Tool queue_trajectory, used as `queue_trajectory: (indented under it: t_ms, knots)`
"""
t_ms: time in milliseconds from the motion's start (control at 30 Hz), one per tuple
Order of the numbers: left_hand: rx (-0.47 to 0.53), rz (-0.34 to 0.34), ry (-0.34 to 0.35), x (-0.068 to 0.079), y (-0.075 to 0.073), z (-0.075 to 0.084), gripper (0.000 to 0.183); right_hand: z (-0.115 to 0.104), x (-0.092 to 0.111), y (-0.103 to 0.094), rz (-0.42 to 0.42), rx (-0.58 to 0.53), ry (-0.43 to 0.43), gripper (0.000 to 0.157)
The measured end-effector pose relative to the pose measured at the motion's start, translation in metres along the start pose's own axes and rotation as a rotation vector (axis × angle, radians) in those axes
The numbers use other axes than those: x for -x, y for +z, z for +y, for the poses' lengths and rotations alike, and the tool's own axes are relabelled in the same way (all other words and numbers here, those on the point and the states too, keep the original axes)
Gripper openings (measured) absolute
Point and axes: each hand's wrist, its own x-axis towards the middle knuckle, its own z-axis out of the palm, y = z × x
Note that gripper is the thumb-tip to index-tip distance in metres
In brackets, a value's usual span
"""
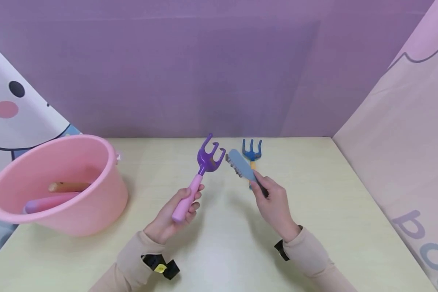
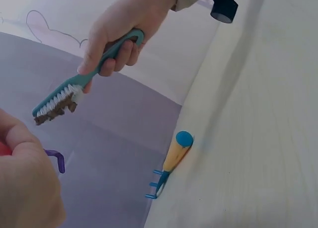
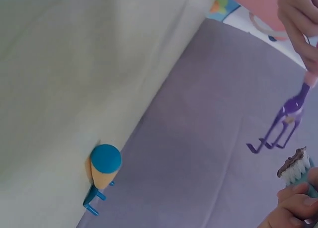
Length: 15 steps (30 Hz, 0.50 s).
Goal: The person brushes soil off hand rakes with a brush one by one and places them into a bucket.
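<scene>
My left hand (image 1: 168, 217) grips the pink handle of a small toy garden rake (image 1: 209, 160) with purple prongs, held up over the table. Brown dirt clings to the prong tips. In my right hand (image 1: 275, 205) is a blue-green brush (image 1: 242, 164), held by its handle close to the rake's prongs but apart from them. Its white bristles (image 2: 57, 102) are caked with brown dirt, as the left wrist view shows. Behind the brush, a blue rake (image 1: 252, 154) with a yellow-orange handle lies on the table.
To the left stands a large pink bucket (image 1: 95, 217), with a tan handle (image 1: 68, 187) and a pink-and-purple handle (image 1: 51, 202) showing inside. A purple panel (image 1: 219, 73) rises behind the pale table (image 1: 350, 227), and a printed pale panel (image 1: 405, 154) borders its right side.
</scene>
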Motion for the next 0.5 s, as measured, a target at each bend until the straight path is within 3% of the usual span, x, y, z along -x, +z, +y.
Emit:
queue_trajectory:
  t_ms: [233, 500]
  knots:
    - [0.098, -0.087, -0.004, -0.0015, -0.0010, -0.0035, 0.025, 0.0027, 0.0064, 0.0087, -0.005, 0.162, -0.177, 0.036]
    - [0.147, -0.132, -0.015, -0.0033, -0.0007, -0.0055, 0.025, 0.0033, 0.0081, 0.0081, -0.004, 0.238, -0.234, 0.037]
